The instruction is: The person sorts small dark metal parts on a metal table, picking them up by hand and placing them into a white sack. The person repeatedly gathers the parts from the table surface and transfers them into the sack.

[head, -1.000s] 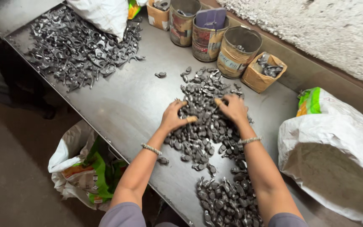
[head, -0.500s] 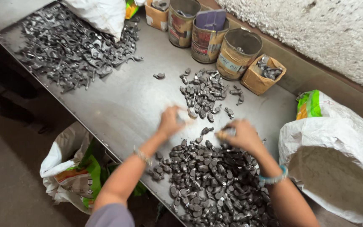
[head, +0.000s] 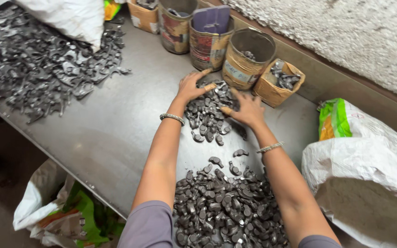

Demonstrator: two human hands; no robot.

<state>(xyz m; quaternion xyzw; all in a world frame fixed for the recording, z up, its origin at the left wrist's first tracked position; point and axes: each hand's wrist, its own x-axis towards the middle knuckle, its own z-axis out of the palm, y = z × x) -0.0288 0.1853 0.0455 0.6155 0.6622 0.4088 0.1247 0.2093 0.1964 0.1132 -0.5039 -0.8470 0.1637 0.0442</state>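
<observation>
Both my arms reach out over a grey metal table (head: pixel 116 119). My left hand (head: pixel 191 86) lies fingers spread on the far left edge of a small heap of dark metal parts (head: pixel 207 115). My right hand (head: pixel 246 109) rests flat on the same heap's right side, fingers apart. A larger heap of the same dark parts (head: pixel 224 206) lies close to me between my forearms. Each wrist carries a thin bracelet. Neither hand closes around a part.
Tins (head: pixel 249 57) and small cardboard boxes (head: pixel 279 82) of parts stand along the back edge. A big pile of flat metal scraps (head: pixel 33 64) lies far left under a white sack (head: pixel 65 18). Another white sack (head: pixel 368 174) sits at right; a bag (head: pixel 56 211) hangs below the table.
Both hands have moved away from the near heap and reached forward onto the small far heap by the tins. The near heap has grown since a second ago.
</observation>
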